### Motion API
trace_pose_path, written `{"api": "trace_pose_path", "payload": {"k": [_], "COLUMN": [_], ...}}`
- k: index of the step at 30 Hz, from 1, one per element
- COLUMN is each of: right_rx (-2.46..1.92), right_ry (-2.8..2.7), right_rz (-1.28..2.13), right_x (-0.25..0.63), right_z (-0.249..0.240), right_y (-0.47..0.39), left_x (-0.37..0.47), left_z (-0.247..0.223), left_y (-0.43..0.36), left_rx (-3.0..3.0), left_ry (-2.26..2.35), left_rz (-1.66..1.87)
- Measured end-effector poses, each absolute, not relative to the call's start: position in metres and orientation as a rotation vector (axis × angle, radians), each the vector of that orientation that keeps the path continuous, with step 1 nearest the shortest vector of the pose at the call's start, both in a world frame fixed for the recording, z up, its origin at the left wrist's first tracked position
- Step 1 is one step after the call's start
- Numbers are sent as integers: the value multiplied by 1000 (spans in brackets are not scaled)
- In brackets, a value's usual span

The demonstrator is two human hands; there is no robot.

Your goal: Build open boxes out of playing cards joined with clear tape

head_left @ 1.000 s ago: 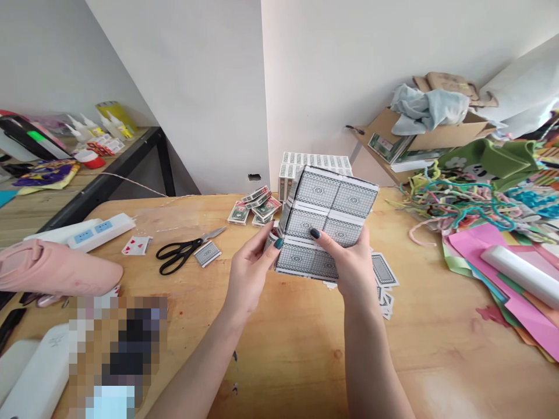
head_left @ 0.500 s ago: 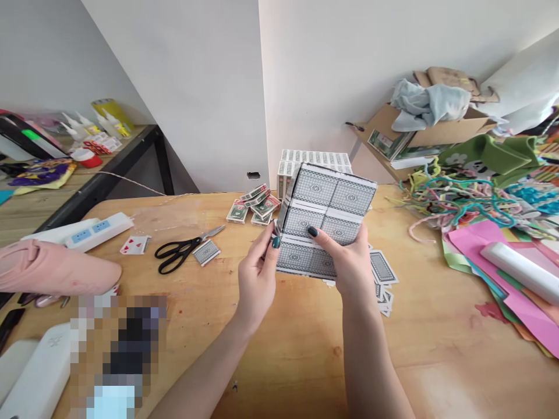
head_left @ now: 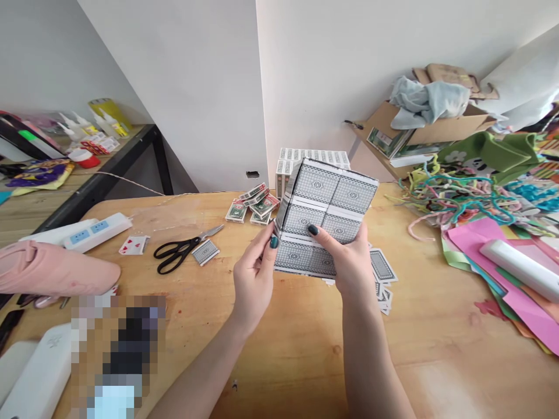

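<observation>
A flat box-like block covered in grey-backed playing cards (head_left: 354, 192) is held tilted above the table. My right hand (head_left: 349, 256) grips its lower right, thumb across the front and the other fingers hidden behind. At its lower left edge my left hand (head_left: 255, 270) is closed, thumb and fingers pinching the side. Loose playing cards (head_left: 383, 265) lie on the table behind my right wrist. Beyond the block stand stacked card boxes (head_left: 283, 169), partly hidden by it. Several small green-and-red card packs (head_left: 253, 203) are piled left of them.
Black-handled scissors (head_left: 174, 253) lie left beside a small card piece (head_left: 205, 252). A power strip (head_left: 98, 231) and a pink roll (head_left: 56, 267) sit at the left. Tangled yarn (head_left: 454, 198), coloured paper (head_left: 480, 256) and a cardboard box (head_left: 449, 131) fill the right.
My left hand has shifted slightly left and down along the block's edge. The block has tilted a little. The view has moved slightly.
</observation>
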State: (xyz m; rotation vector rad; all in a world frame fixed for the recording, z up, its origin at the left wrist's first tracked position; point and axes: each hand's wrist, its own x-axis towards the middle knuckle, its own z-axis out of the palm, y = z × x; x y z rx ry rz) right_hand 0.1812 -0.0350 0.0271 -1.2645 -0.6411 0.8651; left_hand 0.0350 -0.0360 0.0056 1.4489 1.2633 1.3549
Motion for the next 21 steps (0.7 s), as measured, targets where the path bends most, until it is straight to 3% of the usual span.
{"api": "trace_pose_path", "payload": {"k": [21], "right_rx": [-1224], "right_ry": [-638], "right_rz": [916], "right_x": [188], "right_z": [23], "right_y": [-34], "left_x": [21], "left_z": [13], "left_y": [-27], "left_rx": [1345], "left_ry": [1060], "left_rz": [1181]}}
